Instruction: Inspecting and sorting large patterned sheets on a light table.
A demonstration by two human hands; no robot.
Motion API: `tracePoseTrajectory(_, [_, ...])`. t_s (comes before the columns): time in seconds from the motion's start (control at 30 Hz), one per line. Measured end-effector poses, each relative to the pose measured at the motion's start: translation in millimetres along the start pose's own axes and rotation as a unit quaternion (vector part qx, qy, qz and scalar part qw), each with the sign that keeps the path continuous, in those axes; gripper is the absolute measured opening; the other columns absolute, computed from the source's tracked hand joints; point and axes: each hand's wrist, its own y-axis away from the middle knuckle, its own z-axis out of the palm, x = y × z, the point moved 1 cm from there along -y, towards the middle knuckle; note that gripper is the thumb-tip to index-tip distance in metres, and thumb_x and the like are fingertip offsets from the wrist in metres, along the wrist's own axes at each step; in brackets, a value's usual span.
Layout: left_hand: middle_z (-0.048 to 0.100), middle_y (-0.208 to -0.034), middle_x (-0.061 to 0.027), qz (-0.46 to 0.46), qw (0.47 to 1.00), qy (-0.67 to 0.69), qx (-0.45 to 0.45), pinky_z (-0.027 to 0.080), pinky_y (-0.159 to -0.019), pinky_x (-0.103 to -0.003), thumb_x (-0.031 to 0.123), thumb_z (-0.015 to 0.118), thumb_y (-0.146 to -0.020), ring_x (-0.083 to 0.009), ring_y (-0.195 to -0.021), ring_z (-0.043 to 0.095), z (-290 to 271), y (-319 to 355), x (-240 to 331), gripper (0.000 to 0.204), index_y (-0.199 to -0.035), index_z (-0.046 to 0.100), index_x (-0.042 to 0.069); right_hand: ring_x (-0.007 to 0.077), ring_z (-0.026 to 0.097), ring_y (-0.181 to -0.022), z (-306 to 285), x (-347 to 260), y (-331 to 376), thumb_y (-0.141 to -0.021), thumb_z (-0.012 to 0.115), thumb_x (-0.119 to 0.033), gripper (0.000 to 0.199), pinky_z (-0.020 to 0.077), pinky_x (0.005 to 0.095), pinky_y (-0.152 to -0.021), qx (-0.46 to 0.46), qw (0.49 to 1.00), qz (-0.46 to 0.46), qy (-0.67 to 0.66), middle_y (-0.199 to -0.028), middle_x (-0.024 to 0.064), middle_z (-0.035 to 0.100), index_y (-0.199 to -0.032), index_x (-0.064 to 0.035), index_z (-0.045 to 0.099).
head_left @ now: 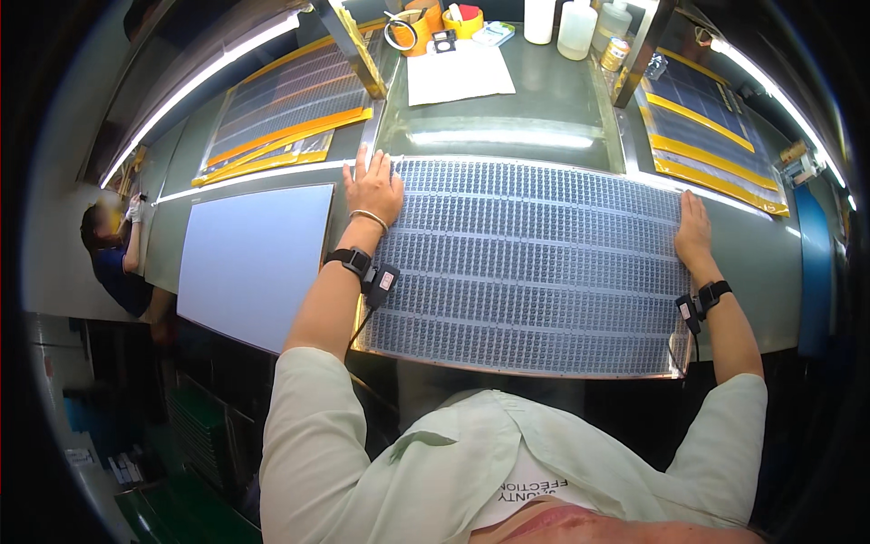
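A wide, clear-looking sheet (526,263), printed with dense rows of small dark marks, lies in front of me over a glowing surface. Its near edge reaches the bench's front. My left hand (372,192) rests at the sheet's far left corner, fingers stretched and spread. At the far right corner is my right hand (694,234), its fingers straight along the edge and the thumb side against the sheet. Neither hand is wrapped round anything. Each wrist wears a black strap with a small dark device and cable.
A plain pale panel (254,263) lies to the left. Patterned sheets with yellow borders lie at back left (281,113) and back right (707,136). White paper (460,74), tape rolls (464,22) and bottles (576,29) stand at the back. Another person (118,258) works far left.
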Motion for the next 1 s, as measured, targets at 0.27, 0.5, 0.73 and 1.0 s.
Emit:
tracePoseTrajectory(0.27, [0.029, -0.142, -0.0093, -0.024, 0.999, 0.036, 0.004, 0.011, -0.106, -0.054, 0.046, 0.038, -0.088, -0.0258, -0.135, 0.017, 11.0, 7.5, 0.9, 0.062, -0.134, 0.035, 0.005, 0.0358, 0.026, -0.129, -3.4, -9.5, -9.6, -0.077, 0.041, 0.003, 0.059, 0.0228, 0.0441, -0.106, -0.037, 0.999, -0.003, -0.001, -0.141, 0.0112, 0.028, -0.135, -0.0044, 0.029])
tracePoseTrajectory(0.5, [0.034, -0.140, -0.0099, 0.465, 0.798, 0.353, -0.151, 0.015, -0.107, -0.049, 0.035, 0.056, -0.082, -0.0270, -0.133, 0.024, -63.4, 106.2, 179.4, 0.052, -0.127, 0.046, 0.011, 0.0374, 0.025, -0.129, 22.2, 14.5, -1.5, -0.078, 0.040, 0.004, 0.056, 0.0250, 0.0444, -0.105, 0.040, 0.999, -0.004, -0.035, -0.142, 0.0128, 0.028, -0.132, -0.0038, 0.033])
tracePoseTrajectory(0.73, [0.051, -0.119, -0.0193, 0.054, 0.982, 0.181, 0.001, 0.035, -0.091, -0.047, 0.037, 0.058, -0.079, -0.0326, -0.108, 0.049, -11.1, 19.4, 70.6, 0.058, -0.121, 0.045, 0.000, 0.0349, 0.032, -0.126, 12.5, -2.9, -4.3, -0.080, 0.034, 0.002, 0.050, 0.0275, 0.0386, -0.105, 0.055, 0.998, -0.032, -0.010, -0.137, 0.0169, 0.034, -0.129, -0.0001, 0.036])
tracePoseTrajectory(1.0, [0.019, -0.146, -0.0077, -0.087, 0.993, 0.039, -0.065, 0.009, -0.107, -0.051, 0.055, 0.032, -0.088, -0.0212, -0.135, 0.018, 13.4, 0.9, 33.0, 0.071, -0.139, 0.024, 0.006, 0.0350, 0.035, -0.124, -20.3, 15.1, 66.9, -0.078, 0.036, 0.004, 0.049, 0.0299, 0.0373, -0.104, 0.041, 0.992, -0.080, -0.088, -0.134, 0.0195, 0.038, -0.127, 0.0028, 0.039])
